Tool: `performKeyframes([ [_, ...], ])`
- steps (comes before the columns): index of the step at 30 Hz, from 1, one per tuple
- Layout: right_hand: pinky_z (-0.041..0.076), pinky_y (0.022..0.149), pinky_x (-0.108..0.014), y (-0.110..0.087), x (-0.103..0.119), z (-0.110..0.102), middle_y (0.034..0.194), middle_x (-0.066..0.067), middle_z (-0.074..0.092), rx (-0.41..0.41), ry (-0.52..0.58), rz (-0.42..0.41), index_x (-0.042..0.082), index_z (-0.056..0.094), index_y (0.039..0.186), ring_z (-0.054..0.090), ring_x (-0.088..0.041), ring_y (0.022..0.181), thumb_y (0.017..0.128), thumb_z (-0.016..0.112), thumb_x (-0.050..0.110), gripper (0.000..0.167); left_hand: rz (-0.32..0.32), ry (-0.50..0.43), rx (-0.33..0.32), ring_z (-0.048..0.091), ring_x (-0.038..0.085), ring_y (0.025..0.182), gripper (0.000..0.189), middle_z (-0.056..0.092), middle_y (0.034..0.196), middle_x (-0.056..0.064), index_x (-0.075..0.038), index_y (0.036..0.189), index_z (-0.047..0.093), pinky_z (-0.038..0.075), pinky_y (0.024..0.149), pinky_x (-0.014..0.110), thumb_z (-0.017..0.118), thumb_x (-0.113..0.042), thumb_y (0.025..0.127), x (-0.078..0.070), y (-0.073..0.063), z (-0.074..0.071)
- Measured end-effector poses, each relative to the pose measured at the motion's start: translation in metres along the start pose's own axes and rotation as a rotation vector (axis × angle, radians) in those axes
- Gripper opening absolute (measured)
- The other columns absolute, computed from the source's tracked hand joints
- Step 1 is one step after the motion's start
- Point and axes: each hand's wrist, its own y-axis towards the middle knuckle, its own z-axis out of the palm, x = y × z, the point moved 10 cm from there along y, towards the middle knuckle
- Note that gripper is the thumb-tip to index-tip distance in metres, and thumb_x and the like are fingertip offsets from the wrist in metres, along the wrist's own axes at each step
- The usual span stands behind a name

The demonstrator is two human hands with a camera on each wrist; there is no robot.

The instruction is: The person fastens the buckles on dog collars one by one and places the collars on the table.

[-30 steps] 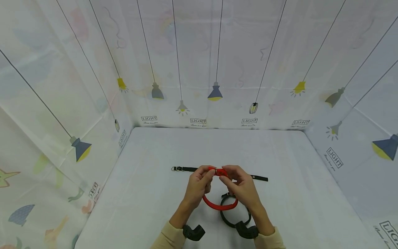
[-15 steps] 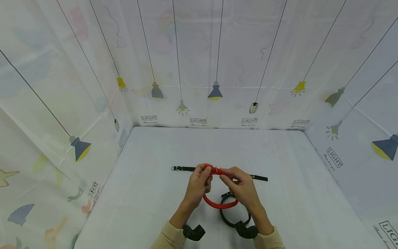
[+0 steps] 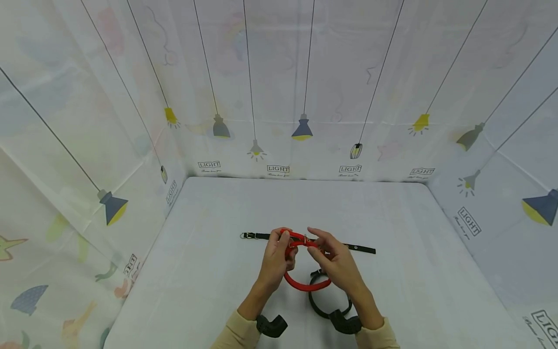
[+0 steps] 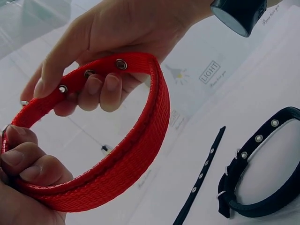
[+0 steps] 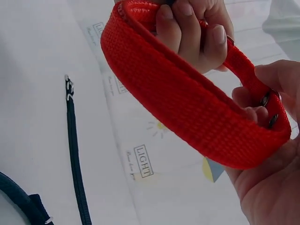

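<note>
A red collar point(image 3: 308, 287) with metal eyelets is held up between both hands, closed into a loop. My left hand point(image 3: 276, 254) pinches it at the buckle side; in the left wrist view, metal shows by those fingers point(image 4: 18, 157). My right hand point(image 3: 334, 256) holds the eyelet stretch of the strap between thumb and fingers, its index finger raised in the head view. Between the hands, two layers of red strap meet at a metal loop. In the right wrist view, the collar's broad woven band point(image 5: 183, 103) faces the camera, partly hiding the left fingers.
Behind the hands, a black collar point(image 3: 364, 249) lies stretched out on the white table point(image 3: 209, 208), its buckle at the left. Another black collar point(image 3: 320, 312), fastened in a ring, lies below the right hand. A printed curtain point(image 3: 274, 87) surrounds the table.
My left hand has shifted slightly left and up. More red strap now shows between the hands, beside the metal loop. My right index finger has lifted.
</note>
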Motion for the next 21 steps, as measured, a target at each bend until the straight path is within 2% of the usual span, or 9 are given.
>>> performKeyframes([
  [4, 0.046, 0.054, -0.022, 0.000, -0.004, 0.005, 0.089, -0.006, 0.061, 0.048, -0.033, 0.016, 0.010, 0.060, 0.135, 0.049, -0.002, 0.062, 0.098, 0.063, 0.009, 0.038, -0.006, -0.007, -0.003, 0.039, 0.008, 0.053, 0.052, 0.046, 0.073, 0.000, -0.009, 0.132, 0.035, 0.035, 0.050, 0.019, 0.045, -0.052, 0.104, 0.000, 0.000, 0.000],
  [7, 0.046, 0.053, -0.023, -0.001, -0.010, 0.006, 0.089, -0.007, 0.062, 0.065, -0.017, 0.045, 0.010, 0.060, 0.131, 0.049, -0.002, 0.058, 0.098, 0.063, 0.010, 0.033, -0.003, -0.013, -0.008, 0.039, 0.008, 0.053, 0.056, 0.046, 0.072, 0.000, -0.008, 0.134, 0.032, 0.035, 0.050, 0.020, 0.044, -0.053, 0.104, 0.000, 0.000, -0.001],
  [11, 0.046, 0.052, -0.024, -0.001, -0.015, 0.007, 0.089, -0.008, 0.062, 0.082, -0.003, 0.069, 0.014, 0.057, 0.133, 0.050, -0.003, 0.056, 0.099, 0.063, 0.011, 0.035, 0.006, -0.020, -0.003, 0.037, 0.008, 0.052, 0.056, 0.046, 0.071, 0.000, -0.006, 0.135, 0.028, 0.034, 0.049, 0.020, 0.041, -0.052, 0.105, -0.001, 0.000, 0.000],
  [15, 0.046, 0.052, -0.024, 0.000, -0.014, 0.009, 0.087, -0.006, 0.059, 0.113, 0.000, 0.068, 0.015, 0.058, 0.135, 0.049, -0.003, 0.056, 0.099, 0.062, 0.011, 0.036, 0.010, -0.015, -0.012, 0.038, 0.009, 0.052, 0.048, 0.048, 0.069, 0.002, -0.013, 0.131, 0.029, 0.034, 0.048, 0.020, 0.036, -0.053, 0.106, -0.001, 0.000, -0.001],
  [20, 0.047, 0.051, -0.024, 0.000, -0.007, 0.008, 0.086, -0.008, 0.060, 0.116, 0.020, 0.073, 0.010, 0.060, 0.124, 0.050, -0.004, 0.055, 0.098, 0.063, 0.009, 0.026, 0.001, 0.002, -0.039, 0.043, 0.010, 0.054, 0.043, 0.051, 0.068, 0.001, -0.019, 0.126, 0.031, 0.034, 0.048, 0.019, 0.037, -0.056, 0.105, -0.002, -0.001, -0.003],
  [21, 0.048, 0.052, -0.024, 0.000, -0.006, 0.007, 0.088, -0.008, 0.062, 0.109, 0.020, 0.073, 0.009, 0.061, 0.122, 0.052, -0.008, 0.056, 0.098, 0.063, 0.009, 0.025, 0.001, 0.005, -0.038, 0.043, 0.010, 0.054, 0.042, 0.051, 0.068, 0.002, -0.019, 0.126, 0.032, 0.034, 0.048, 0.019, 0.038, -0.056, 0.105, -0.002, -0.001, -0.003],
])
